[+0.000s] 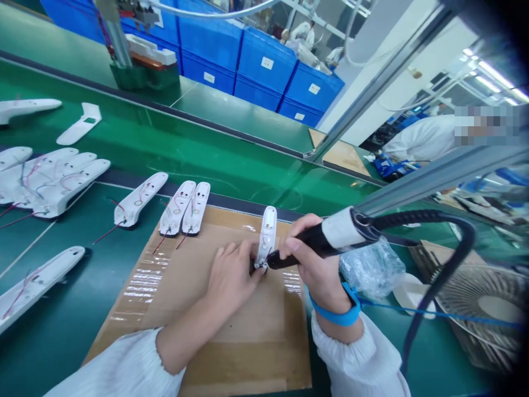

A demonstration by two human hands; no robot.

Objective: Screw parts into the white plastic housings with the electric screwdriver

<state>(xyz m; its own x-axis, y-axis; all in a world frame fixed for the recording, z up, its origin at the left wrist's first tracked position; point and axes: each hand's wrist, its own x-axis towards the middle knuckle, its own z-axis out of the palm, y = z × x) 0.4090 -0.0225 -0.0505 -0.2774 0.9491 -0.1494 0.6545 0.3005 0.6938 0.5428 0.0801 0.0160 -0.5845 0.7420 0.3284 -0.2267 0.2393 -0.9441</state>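
Observation:
A white plastic housing [268, 234] with small wires stands out from the cardboard sheet [243, 325], near its far edge. My left hand [231, 270] rests on the cardboard and grips the near end of that housing from the left, thumb against its side. In my right hand [312, 259] is a black electric screwdriver [326, 236] with a white label band, its fingers wrapped round the front part. The tool lies tilted, and its dark tip meets the housing's near end beside my left thumb. What the tip touches exactly is too small to tell.
More white housings with red wires [142, 198] lie to the left. A thick black cable [438, 218] loops on the right, near a clear plastic bag [372, 267] and a ribbed round part [487, 303]. Blue bins [264, 60] stand behind; a co-worker's white sleeve [421, 135] shows at right.

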